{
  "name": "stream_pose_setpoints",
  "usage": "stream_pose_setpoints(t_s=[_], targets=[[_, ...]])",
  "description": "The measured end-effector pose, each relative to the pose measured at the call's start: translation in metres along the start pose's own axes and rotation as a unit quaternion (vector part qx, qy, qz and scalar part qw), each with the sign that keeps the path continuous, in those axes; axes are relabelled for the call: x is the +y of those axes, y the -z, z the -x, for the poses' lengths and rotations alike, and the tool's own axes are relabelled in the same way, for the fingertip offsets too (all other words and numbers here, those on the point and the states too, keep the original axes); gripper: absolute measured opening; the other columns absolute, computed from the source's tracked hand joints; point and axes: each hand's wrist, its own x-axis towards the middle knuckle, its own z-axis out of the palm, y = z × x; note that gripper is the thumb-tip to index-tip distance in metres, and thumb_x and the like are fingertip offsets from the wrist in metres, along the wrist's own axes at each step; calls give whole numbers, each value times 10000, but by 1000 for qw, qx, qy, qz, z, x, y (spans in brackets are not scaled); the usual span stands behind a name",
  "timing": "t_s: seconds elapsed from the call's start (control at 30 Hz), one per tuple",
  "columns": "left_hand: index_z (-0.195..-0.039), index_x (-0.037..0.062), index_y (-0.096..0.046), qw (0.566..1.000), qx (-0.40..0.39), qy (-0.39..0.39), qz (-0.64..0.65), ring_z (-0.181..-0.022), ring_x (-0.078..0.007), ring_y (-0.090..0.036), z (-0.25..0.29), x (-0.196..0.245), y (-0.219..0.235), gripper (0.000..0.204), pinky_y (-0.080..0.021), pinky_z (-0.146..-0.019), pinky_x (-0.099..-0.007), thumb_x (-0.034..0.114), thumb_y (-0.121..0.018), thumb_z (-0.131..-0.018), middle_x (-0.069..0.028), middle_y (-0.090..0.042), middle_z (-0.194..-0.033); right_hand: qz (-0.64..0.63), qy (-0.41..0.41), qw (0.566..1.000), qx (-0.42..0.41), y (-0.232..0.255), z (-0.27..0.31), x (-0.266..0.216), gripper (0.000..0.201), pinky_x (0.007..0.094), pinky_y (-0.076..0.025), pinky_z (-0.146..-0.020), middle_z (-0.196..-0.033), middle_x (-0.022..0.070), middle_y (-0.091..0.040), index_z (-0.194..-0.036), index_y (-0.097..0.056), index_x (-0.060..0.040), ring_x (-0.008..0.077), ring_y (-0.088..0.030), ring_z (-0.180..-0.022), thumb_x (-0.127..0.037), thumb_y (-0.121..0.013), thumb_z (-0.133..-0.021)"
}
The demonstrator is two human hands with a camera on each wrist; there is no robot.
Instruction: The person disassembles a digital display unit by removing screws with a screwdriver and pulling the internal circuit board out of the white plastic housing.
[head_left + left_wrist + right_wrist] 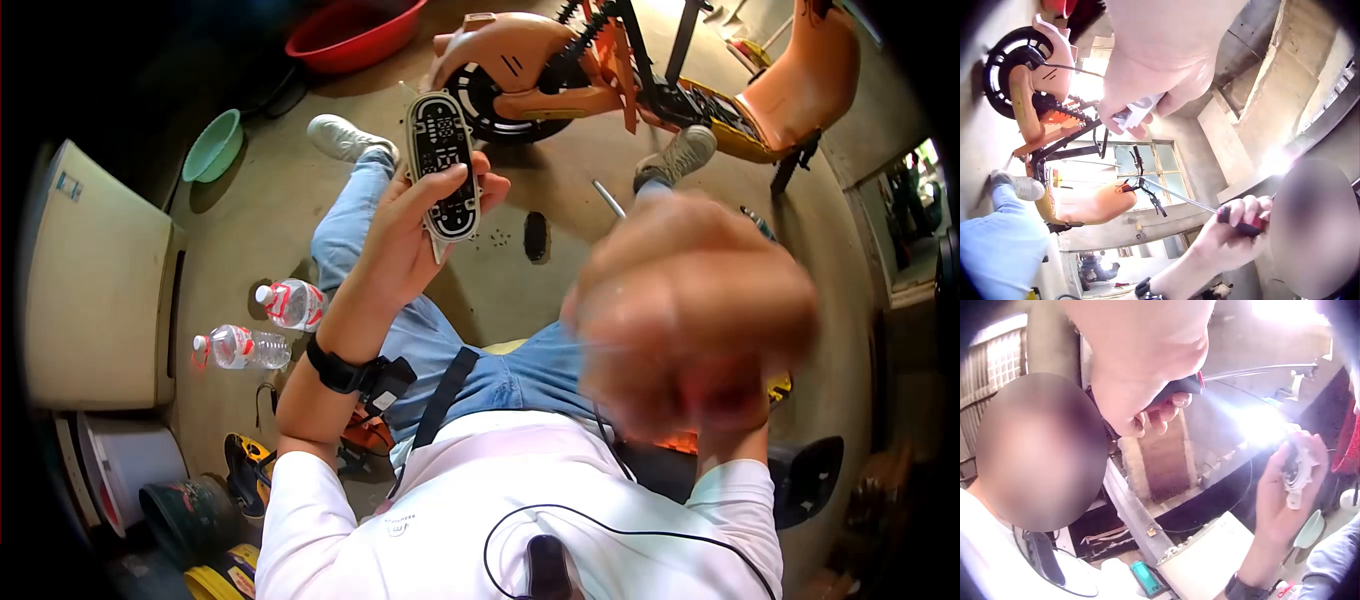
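Observation:
My left hand point(400, 230) grips an oval display panel point(440, 128) with a pale rim, its dark face turned up and the thumb lying across it. In the left wrist view only a white edge of the panel shows below that hand. My right hand point(700, 310), raised on the right and blurred in the head view, holds a screwdriver point(1249, 226) by its red and black handle. The long metal shaft point(1188, 201) points away from the fist, apart from the panel. On the floor between the legs lie a dark oval piece point(537, 237) and several tiny screws point(494, 238).
An orange scooter point(520, 50) stands across the floor ahead. Two plastic bottles point(293, 303) are on the left, near a white cabinet point(100, 290). Farther off sit a green basin point(213, 150) and a red basin point(355, 42).

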Motion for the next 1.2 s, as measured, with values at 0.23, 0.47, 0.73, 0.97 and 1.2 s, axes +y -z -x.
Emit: stream_pose_setpoints(t_s=[0.23, 0.47, 0.73, 0.97, 1.2], targets=[[-1178, 27, -490, 996, -83, -16, 13, -865, -156, -578, 3, 16, -16, 244, -517, -800, -306, 202, -519, -1011, -85, -569, -979, 12, -202, 978, 51, 21, 27, 21, 260, 174, -428, -636, -842, 3, -633, -1087, -644, 12, 32, -535, -690, -43, -731, -849], [-1096, 54, -557, 993, -65, -69, -67, -815, -138, -642, -13, 46, -36, 302, -559, -780, -271, 329, -611, -985, -37, -619, -925, -23, -354, 927, 124, 22, 26, 51, 210, 170, -438, -677, -843, -4, -623, -1040, -672, -37, 19, -539, -760, -10, -718, -836], [-1070, 52, -567, 971, -49, -167, -161, -909, -212, -679, -65, 105, -49, 256, -583, -784, -336, 254, -651, -936, -94, -670, -984, -49, -370, 920, 124, 39, 51, 130, 215, 200, -428, -632, -887, 8, -632, -1081, -634, -19, 56, -516, -699, -129, -685, -904], [-1091, 22, -561, 969, -7, -147, -199, -904, -214, -680, -76, 110, -49, 208, -582, -771, -327, 146, -577, -924, -107, -669, -980, 115, -431, 895, 29, 26, 111, 197, 268, 243, -472, -698, -898, 53, -700, -1037, -602, -23, 85, -584, -769, -270, -668, -960], [-1052, 36, -581, 974, 30, -136, -179, -853, -183, -658, -76, 90, -23, 161, -546, -721, -302, 135, -572, -927, -101, -666, -968, 251, -475, 840, -77, -16, 168, 228, 430, 409, -489, -692, -817, 151, -680, -1042, -550, -47, 302, -659, -767, -458, -626, -942]])
